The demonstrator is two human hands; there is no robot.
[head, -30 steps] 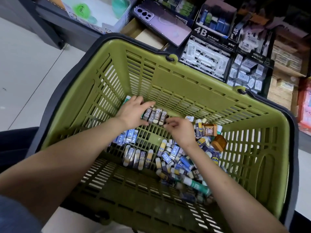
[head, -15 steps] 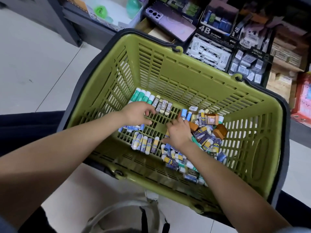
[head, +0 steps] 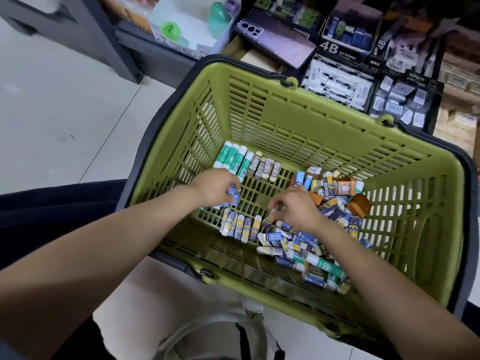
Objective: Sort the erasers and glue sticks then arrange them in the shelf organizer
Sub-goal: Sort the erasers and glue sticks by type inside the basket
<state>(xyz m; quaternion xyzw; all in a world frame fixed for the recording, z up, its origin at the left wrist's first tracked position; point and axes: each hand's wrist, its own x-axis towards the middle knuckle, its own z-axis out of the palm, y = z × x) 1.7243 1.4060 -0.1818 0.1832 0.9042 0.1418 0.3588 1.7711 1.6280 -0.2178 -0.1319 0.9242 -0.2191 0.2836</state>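
Looking down: we see a green basket (head: 285, 105) filling the middle of the frame, with both of our forearms reaching into it from the lower edge.
Left hand: our left hand (head: 215, 187) sits at the left of the basket floor, fingers curled round the blue erasers (head: 235, 196). The hand covers most of that stack, so we cannot count them.
Right hand: our right hand (head: 296, 206) is at centre, thumb and fingers pinching a small piece (head: 272, 212) with a pale end. We cannot tell whether it is an eraser or a glue stick.
Sorted rows: green glue sticks (head: 232, 158) lie side by side against the far wall, upper left of the floor. Brown 2B erasers (head: 265, 166) lie just beside them on the right. Yellow-and-blue erasers (head: 239, 226) form a row below the left hand.
Unsorted heap: a loose pile (head: 311, 245) of erasers and glue sticks lies lower right of the floor, partly hidden under our right wrist and forearm. Its labels are too small to read.
Brown boxes: two brown boxes (head: 359, 205) sit at the heap's right edge.
Shelf organizer: its compartments (head: 337, 81) show at upper right, holding wrapped stock marked 4B and cut off by the frame.
Phone: a purple phone (head: 275, 40) lies at top centre.
Bottom edge: a pale strapped bag (head: 215, 333) is cropped and blurred.
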